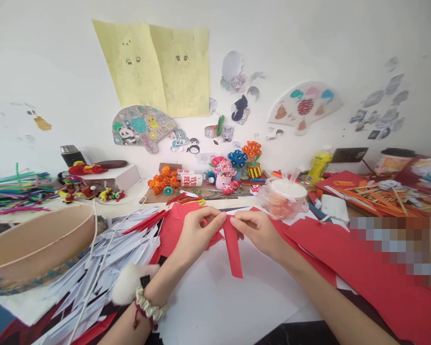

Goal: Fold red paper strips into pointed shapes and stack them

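Observation:
Between my two hands hangs a narrow red paper strip point(233, 251), its lower end pointing toward me. My left hand point(203, 230) pinches the strip's top edge from the left with thumb and fingertips. On the other side, my right hand point(256, 230) pinches the same top edge. Below the strip lies a large white paper sheet point(230, 306). Red paper pieces point(174, 225) lie behind and beside my left hand. A scrunchie point(153, 306) and a dark red cord are around my left wrist.
Folded white paper strips point(107, 258) heap up on the left beside a tan basket point(39, 235). Long red paper point(373, 273) covers the right side. At the back stand a plastic-wrapped white-lidded tub point(287, 189), a yellow bottle point(319, 165) and pipe-cleaner flowers point(222, 167).

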Motion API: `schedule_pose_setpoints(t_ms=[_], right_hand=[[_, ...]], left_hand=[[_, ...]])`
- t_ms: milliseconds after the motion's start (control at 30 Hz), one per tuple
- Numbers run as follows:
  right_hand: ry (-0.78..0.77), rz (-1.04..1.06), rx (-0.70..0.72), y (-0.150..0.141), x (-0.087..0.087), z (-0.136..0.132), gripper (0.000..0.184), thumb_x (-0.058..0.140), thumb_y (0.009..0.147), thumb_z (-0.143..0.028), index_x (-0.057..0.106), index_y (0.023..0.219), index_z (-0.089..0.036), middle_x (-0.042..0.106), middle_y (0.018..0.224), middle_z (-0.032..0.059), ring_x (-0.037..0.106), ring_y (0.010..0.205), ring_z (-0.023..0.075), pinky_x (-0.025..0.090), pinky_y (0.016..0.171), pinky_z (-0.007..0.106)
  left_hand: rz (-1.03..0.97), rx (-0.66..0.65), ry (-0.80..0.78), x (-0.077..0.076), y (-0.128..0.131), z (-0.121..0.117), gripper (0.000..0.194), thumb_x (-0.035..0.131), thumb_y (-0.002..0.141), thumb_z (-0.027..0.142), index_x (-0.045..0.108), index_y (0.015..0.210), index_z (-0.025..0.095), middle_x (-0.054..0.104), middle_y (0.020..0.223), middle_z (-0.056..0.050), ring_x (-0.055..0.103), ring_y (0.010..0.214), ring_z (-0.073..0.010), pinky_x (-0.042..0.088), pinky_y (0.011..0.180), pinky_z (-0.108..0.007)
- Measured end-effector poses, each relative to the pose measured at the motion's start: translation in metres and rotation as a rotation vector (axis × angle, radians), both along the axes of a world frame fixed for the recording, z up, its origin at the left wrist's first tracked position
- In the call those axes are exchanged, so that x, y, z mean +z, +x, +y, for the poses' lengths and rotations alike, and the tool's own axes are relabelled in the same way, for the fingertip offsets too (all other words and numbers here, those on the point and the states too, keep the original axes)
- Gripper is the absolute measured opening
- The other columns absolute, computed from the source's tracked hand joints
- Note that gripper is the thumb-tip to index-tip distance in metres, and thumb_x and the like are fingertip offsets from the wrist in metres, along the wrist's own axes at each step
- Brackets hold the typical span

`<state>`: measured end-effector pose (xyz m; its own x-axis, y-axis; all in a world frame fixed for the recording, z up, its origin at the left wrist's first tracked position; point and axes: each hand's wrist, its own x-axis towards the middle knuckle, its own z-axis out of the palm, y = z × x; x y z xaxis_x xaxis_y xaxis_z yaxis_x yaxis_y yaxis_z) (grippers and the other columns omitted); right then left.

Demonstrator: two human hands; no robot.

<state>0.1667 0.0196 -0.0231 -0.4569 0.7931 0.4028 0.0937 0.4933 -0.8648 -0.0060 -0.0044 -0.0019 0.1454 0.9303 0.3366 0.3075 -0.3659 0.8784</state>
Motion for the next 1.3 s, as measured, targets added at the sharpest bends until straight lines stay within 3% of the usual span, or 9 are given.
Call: schedule_pose_setpoints(t_ms=[433,767,1000,1167,1300], right_hand=[[-0.025,0.022,0.069,0.001,0.0,-0.002,0.029,0.049,0.091,-0.033,0.055,0.067,-0.018,0.051,0.064,-0.001,0.049,0.059,0.0114,0.038,0.055,0.023],[0.108,0.03,-0.118,0.001,-0.004,0.004,0.033,0.05,0.089,-0.034,0.053,0.061,-0.018,0.047,0.06,-0.0009,0.043,0.056,0.0117,0.033,0.051,0.024],[0.153,0.076,-0.172,0.0,-0.003,0.004,0.036,0.051,0.089,-0.033,0.043,0.056,-0.018,0.04,0.058,-0.0018,0.038,0.057,0.0119,0.031,0.053,0.025],[0.153,0.105,-0.183,-0.001,0.001,0.001,0.037,0.051,0.089,-0.031,0.044,0.054,-0.018,0.041,0.056,-0.0024,0.039,0.055,0.0114,0.031,0.052,0.024],[0.132,0.114,-0.193,-0.002,0.0,0.002,0.038,0.051,0.088,-0.033,0.044,0.054,-0.018,0.042,0.056,-0.0025,0.04,0.055,0.0116,0.031,0.052,0.024]], left_hand=[[0.104,0.062,0.14,-0.002,0.002,-0.003,0.023,0.052,0.087,0.031,0.061,0.074,0.015,0.059,0.067,-0.001,0.05,0.061,-0.011,0.037,0.056,-0.021],[0.267,0.043,0.122,-0.005,0.007,-0.002,0.041,0.045,0.09,0.04,0.052,0.059,0.015,0.043,0.054,0.003,0.036,0.053,-0.0089,0.028,0.05,-0.021],[0.116,-0.014,-0.034,-0.003,0.01,-0.006,0.036,0.05,0.086,0.046,0.068,0.079,0.015,0.059,0.067,-0.001,0.046,0.059,-0.011,0.035,0.05,-0.02],[-0.053,0.009,-0.147,-0.007,0.013,-0.002,0.042,0.055,0.081,0.05,0.065,0.066,0.013,0.052,0.06,0.0,0.039,0.053,-0.0092,0.032,0.044,-0.019],[0.009,0.042,-0.081,-0.01,0.013,-0.001,0.042,0.055,0.081,0.048,0.064,0.061,0.013,0.05,0.055,0.0,0.038,0.054,-0.0092,0.032,0.045,-0.019]])
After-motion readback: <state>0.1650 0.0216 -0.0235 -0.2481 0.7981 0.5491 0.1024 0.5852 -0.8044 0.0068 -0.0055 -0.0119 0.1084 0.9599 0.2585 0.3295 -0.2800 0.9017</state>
